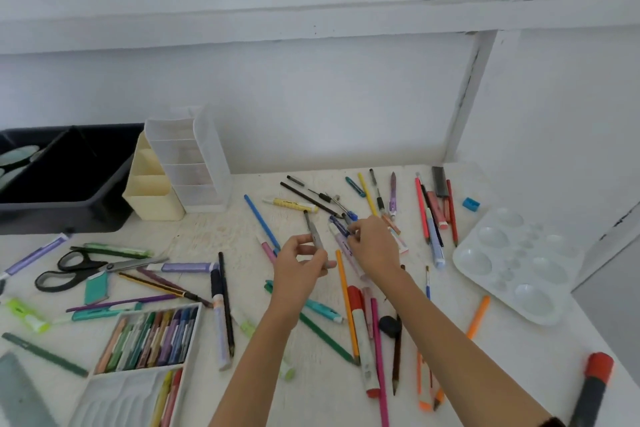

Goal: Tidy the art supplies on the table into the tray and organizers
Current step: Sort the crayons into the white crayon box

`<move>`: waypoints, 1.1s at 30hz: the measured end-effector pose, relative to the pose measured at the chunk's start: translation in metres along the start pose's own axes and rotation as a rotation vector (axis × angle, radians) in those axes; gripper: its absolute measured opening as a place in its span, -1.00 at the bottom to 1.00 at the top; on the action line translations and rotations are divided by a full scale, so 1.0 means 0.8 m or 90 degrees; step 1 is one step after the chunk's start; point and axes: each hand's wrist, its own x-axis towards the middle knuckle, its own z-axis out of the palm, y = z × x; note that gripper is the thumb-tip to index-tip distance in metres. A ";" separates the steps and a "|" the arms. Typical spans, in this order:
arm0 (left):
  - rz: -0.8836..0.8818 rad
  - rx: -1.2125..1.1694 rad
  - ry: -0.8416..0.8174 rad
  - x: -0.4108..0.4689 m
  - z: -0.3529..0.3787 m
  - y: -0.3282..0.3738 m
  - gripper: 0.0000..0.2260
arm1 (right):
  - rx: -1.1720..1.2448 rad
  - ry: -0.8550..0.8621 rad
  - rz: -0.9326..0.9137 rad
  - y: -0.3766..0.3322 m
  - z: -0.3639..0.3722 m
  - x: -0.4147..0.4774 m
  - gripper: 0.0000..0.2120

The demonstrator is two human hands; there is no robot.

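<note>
Pens, pencils and markers lie scattered over the white table (214,229). My left hand (299,263) grips a grey pen (313,230) upright above the table's middle. Just right of it, my right hand (375,244) pinches a dark blue pen (338,224) by its fingertips. A black tray (69,184) stands at the back left. Beside it are a cream organizer (152,191) and a clear compartment organizer (194,163).
Black scissors (79,269) and a teal eraser (97,288) lie at the left. An open box of pastels (149,336) sits at the front left. A white paint palette (516,263) lies at the right, with a blue sharpener (471,203) behind it and a red-capped marker (594,388) near the front right edge.
</note>
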 end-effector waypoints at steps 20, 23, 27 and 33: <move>0.050 -0.197 0.102 -0.036 -0.080 0.013 -0.82 | 0.667 0.038 0.065 -0.079 -0.014 -0.085 -0.93; 0.068 -0.196 0.108 -0.051 -0.116 0.009 -0.84 | 0.799 -0.013 0.116 -0.108 -0.007 -0.113 -0.92; 0.088 -0.183 0.107 -0.072 -0.171 -0.002 -0.80 | 0.852 -0.043 0.139 -0.145 0.016 -0.154 -0.90; 0.080 -0.116 0.094 -0.115 -0.249 -0.027 -0.74 | 0.787 -0.062 0.127 -0.189 0.061 -0.219 -0.83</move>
